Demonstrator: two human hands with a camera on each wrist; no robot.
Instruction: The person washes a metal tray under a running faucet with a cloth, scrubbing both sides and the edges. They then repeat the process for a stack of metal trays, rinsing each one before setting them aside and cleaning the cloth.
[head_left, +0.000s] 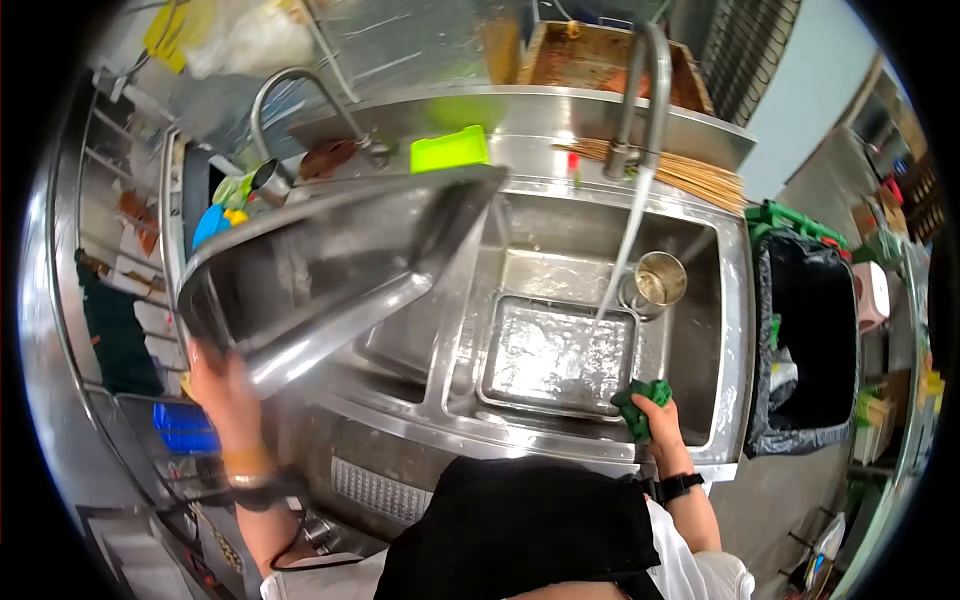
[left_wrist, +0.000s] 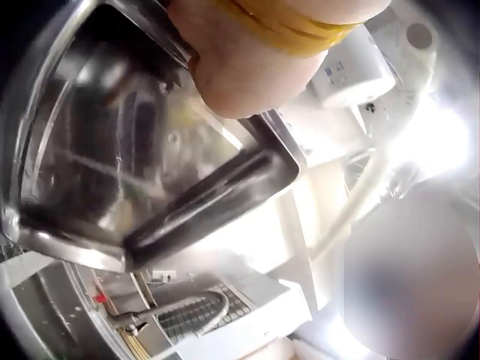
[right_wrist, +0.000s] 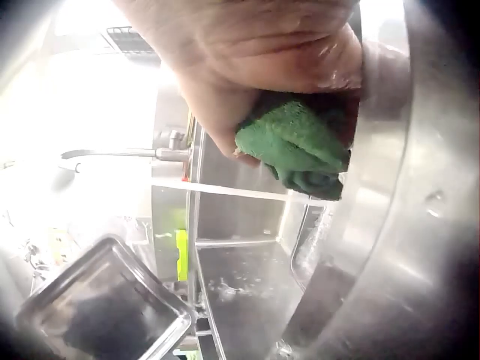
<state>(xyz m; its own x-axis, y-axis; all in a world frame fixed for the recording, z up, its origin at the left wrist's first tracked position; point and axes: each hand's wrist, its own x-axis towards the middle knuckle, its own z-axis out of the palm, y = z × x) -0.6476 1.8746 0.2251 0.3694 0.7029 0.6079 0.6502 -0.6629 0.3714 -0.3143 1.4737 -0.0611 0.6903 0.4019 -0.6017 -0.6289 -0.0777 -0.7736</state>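
My left hand (head_left: 226, 400) grips a deep rectangular steel pan (head_left: 340, 330) by its near left corner. The pan is tilted and held up over the left basin, its hollow showing. A crumpled green cloth (right_wrist: 292, 142) is bunched in my right hand (head_left: 664, 428), at the front edge of the right basin (head_left: 690, 370). Inside that basin lies a shallow metal tray (head_left: 488, 350) with water shining in it. Water (head_left: 622, 250) streams from the right faucet (head_left: 655, 90) toward the tray. A metal cup (head_left: 660, 282) stands to the tray's right.
Behind the basins are a lime-green container (head_left: 448, 150), a bundle of thin wooden sticks (head_left: 705, 182) and a second faucet (head_left: 262, 110). A bin lined with a black bag (head_left: 765, 390) stands right of the sink. Cups and a blue bottle (head_left: 210, 225) sit at the left.
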